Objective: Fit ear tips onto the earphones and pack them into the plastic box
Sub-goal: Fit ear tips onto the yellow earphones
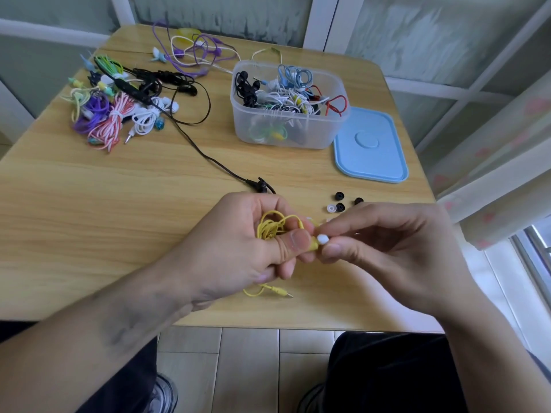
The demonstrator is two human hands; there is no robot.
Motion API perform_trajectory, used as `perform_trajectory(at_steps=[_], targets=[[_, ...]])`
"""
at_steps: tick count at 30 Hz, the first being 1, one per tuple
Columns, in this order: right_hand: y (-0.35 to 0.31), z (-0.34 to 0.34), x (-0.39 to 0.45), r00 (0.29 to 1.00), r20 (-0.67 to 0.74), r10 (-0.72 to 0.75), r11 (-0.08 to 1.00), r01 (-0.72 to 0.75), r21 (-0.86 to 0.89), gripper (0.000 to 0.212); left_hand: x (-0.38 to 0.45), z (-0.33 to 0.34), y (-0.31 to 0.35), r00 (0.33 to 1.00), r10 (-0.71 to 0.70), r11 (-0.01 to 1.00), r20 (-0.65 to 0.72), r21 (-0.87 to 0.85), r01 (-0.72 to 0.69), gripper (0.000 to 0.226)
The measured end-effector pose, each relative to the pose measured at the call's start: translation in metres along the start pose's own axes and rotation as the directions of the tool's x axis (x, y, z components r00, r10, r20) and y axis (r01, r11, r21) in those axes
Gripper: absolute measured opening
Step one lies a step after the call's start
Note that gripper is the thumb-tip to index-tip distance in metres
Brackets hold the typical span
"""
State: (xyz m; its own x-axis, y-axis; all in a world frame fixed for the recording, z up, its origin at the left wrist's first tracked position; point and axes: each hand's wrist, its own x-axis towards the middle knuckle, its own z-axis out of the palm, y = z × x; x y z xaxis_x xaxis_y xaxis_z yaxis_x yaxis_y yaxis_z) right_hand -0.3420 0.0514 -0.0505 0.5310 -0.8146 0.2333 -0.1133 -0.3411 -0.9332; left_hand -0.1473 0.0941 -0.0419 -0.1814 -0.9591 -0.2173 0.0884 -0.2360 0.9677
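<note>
Your left hand (238,242) grips the coiled yellow earphones (272,228) while your right hand (384,248) pinches a white ear tip (323,239) against the bud; beyond your hands, loose ear tips (340,204), then the plastic box (287,126).

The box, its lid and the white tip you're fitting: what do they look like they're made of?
The box looks like frosted translucent plastic: the cables inside show dimly through its wall. The lid looks like opaque pale blue plastic, smooth and matte, with a moulded round dimple. The white ear tip, pinched by the right hand against the yellow earphone in the left hand, is probably soft silicone; feel cannot be judged.
</note>
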Motion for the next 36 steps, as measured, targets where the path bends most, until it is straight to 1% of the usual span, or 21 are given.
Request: perform_trajectory(at_steps=[2,5,7,13,17,20,23,27,29,33,36], targets=[[-0.0006,-0.0014,-0.0002,0.999,0.028,0.027,0.997,-0.029,0.072,0.016,-0.0003,0.0003,0.0008,1.000,0.017,1.000,-0.022,0.017,-0.016,0.008],[-0.0008,-0.0011,-0.0002,0.996,0.041,0.077,0.982,-0.082,0.168,0.011,-0.0011,0.0004,0.0010,0.999,0.038,0.999,-0.028,0.039,-0.037,0.006],[-0.0007,-0.0007,0.0004,0.995,0.041,0.086,0.978,-0.092,0.188,0.008,-0.0008,0.0003,0.0007,0.998,0.051,0.998,-0.025,0.047,-0.050,0.006],[0.0005,0.0013,0.0022,0.994,0.021,0.104,0.968,-0.106,0.228,0.009,-0.0008,0.0013,-0.0020,0.998,0.064,0.998,-0.027,0.021,-0.064,0.006],[-0.0001,0.0013,0.0034,0.990,0.057,0.129,0.968,-0.139,0.209,0.012,-0.0016,0.0003,-0.0032,0.998,0.067,0.997,-0.015,0.046,-0.066,0.008],[-0.0014,0.0007,0.0041,0.986,0.075,0.149,0.978,-0.158,0.135,0.014,-0.0026,-0.0010,-0.0035,0.997,0.079,0.988,0.014,0.132,-0.080,0.007],[-0.0027,0.0004,0.0036,0.980,0.107,0.168,0.975,-0.181,0.132,0.015,-0.0024,-0.0044,-0.0023,0.995,0.073,0.974,0.072,0.209,-0.086,0.011],[-0.0047,0.0006,0.0016,0.970,0.147,0.194,0.966,-0.215,0.145,0.015,-0.0027,-0.0078,-0.0007,0.987,0.038,0.969,0.158,0.236,-0.075,0.013],[-0.0038,0.0011,0.0009,0.964,0.154,0.214,0.958,-0.238,0.157,0.014,-0.0030,-0.0074,-0.0008,0.983,0.034,0.967,0.178,0.242,-0.077,0.012],[-0.0001,0.0030,0.0003,0.960,0.176,0.219,0.951,-0.250,0.184,0.014,-0.0036,-0.0065,-0.0022,0.985,0.037,0.971,0.169,0.228,-0.076,0.013],[0.0002,0.0022,0.0013,0.957,0.190,0.218,0.954,-0.250,0.165,0.012,-0.0049,-0.0053,-0.0046,0.987,0.027,0.977,0.155,0.203,-0.059,0.011]])
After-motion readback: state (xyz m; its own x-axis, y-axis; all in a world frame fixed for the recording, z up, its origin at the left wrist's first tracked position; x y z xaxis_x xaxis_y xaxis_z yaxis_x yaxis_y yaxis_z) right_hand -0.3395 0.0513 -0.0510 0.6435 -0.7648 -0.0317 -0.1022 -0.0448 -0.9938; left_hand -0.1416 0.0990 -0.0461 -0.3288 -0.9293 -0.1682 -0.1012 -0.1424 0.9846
